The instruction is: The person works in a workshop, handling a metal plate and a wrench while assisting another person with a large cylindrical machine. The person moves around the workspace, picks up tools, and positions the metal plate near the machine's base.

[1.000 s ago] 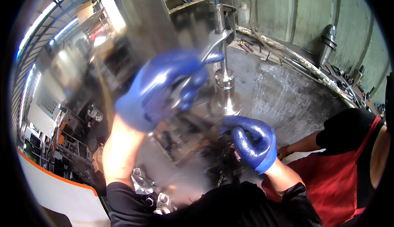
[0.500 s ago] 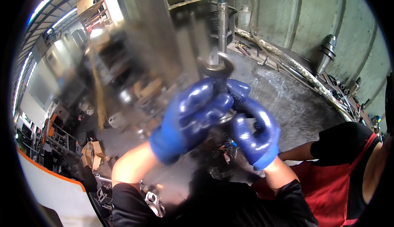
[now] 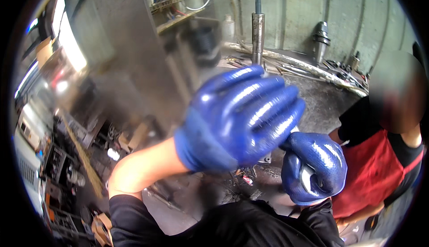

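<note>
Both my hands wear shiny blue coated gloves. My left hand (image 3: 243, 115) is raised in the middle, back toward me, fingers stretched out and slightly apart; its palm side is hidden. Just to its right, my right hand (image 3: 315, 169) is closed around a wrench (image 3: 307, 177), of which only a silvery metal part shows inside the fist. The left fingertips come close to the right glove; I cannot tell whether they touch. Behind the left hand rises an upright steel rod (image 3: 258, 32), threaded at the top with a thicker sleeve below.
A person in a red apron (image 3: 364, 175) stands close at my right. Along the back wall lie a pale pipe (image 3: 299, 66), a tapered metal tool holder (image 3: 321, 41) and several loose tools. A grey column (image 3: 120, 37) stands left of centre, with a broom (image 3: 82, 157) farther left.
Both hands held the wrench, its open jaw showing upward. Now the left hand is spread flat, the right has moved right with the wrench, and the view has turned, showing more of the other person.
</note>
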`<state>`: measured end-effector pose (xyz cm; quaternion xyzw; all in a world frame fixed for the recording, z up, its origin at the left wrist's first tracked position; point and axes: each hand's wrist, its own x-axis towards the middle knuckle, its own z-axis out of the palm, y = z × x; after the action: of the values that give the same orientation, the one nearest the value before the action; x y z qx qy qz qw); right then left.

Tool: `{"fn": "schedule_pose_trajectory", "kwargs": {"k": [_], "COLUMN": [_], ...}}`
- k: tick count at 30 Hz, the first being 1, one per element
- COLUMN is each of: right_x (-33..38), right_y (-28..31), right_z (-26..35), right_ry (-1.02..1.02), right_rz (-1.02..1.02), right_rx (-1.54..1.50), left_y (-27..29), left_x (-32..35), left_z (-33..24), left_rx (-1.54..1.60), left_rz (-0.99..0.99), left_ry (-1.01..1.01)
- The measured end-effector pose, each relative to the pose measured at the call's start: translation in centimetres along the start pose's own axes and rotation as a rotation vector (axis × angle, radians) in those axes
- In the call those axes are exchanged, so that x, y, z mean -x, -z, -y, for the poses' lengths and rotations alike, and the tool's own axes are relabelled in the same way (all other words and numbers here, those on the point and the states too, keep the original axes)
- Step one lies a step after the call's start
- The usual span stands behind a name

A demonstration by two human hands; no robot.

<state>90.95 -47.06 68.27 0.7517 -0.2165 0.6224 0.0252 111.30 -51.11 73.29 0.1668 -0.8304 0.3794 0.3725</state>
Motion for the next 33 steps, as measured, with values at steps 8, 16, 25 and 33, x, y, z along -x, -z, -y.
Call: {"fn": "schedule_pose_trajectory", "kwargs": {"k": [8, 16, 25, 33], "right_x": [-0.7, -2.0, -2.5, -2.3], "right_y": [-3.1, -4.7, -3.0, -4.0], "right_z": [3.3, 2.9, 2.8, 1.7], "right_ry": [-0.014, -0.042, -0.059, -0.089], "right_rz": [-0.176, -0.188, -0.132, -0.062], "right_rx": [0.464, 0.387, 0.303, 0.258], "left_y": [-2.4, -5.3, -6.0, -5.6], "left_x": [4.6, 3.2, 3.6, 3.7], "left_z": [7.5, 6.6, 7.0, 7.3], "left_rx": [0.664, 0.952, 0.95, 0.995], "left_rz": [-0.046, -0.129, -0.12, -0.089], "left_ry": [0.566, 0.591, 0.597, 0.607]}}
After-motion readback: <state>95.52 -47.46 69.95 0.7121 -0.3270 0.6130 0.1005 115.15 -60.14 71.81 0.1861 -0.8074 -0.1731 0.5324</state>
